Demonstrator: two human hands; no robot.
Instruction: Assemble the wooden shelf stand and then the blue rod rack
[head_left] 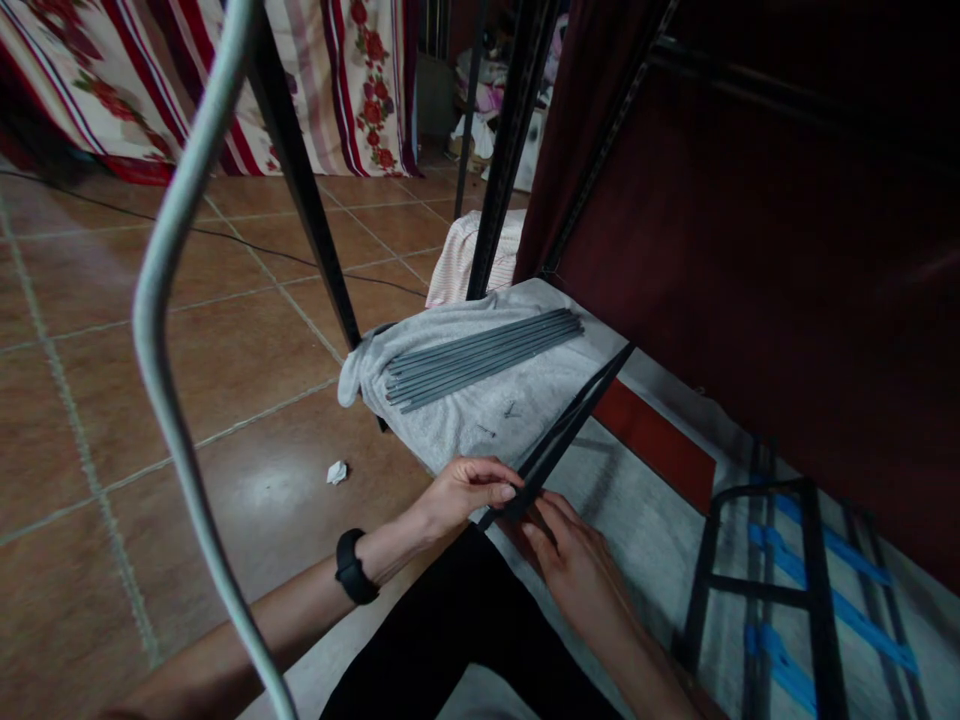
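Observation:
My left hand [472,490], with a black band on its wrist, pinches the near end of a long dark strip [574,412] between thumb and fingers. My right hand [574,555] is at the same end, its fingers curled against the strip from the right. The strip slants away to the upper right over a pale grey cloth [457,425], and seems to be doubled along its length. Beyond the hands, a bundle of several thin grey rods [487,358] lies on the cloth. Small dark bits [510,410] lie between the rods and the strip.
A curved grey tube [161,330] crosses the left foreground. Black metal posts [300,180] rise behind the cloth. At right are a reddish-brown panel [660,440], a black frame [761,590] and blue hangers [862,625]. A crumpled white scrap [337,472] lies on the tiled floor [247,420].

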